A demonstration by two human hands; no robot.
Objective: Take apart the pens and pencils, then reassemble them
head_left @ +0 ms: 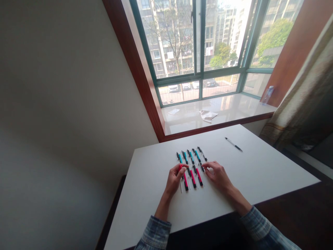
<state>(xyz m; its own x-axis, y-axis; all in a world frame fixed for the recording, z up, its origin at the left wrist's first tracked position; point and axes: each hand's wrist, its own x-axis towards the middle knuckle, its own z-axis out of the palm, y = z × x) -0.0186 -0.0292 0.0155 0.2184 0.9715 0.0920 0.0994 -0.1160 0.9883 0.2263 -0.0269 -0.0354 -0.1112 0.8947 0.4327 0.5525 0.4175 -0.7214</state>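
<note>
My left hand is closed around a pink pen barrel, its open end facing up between thumb and fingers. On the right, my right hand has curled fingers, with the fingertips at a black pen part on the table. Between the hands lie several pink-and-black pen barrels in a slanted row, with thin clear refills and black pieces beside them. Just beyond is a row of teal-and-black pen parts. At that row's right end is a black-and-clear pen piece.
The white table carries a clear-and-black pen at its far right. Behind it, a windowsill holds a crumpled cloth, a paper slip and a clear bottle. A curtain hangs at right; a wall borders the left.
</note>
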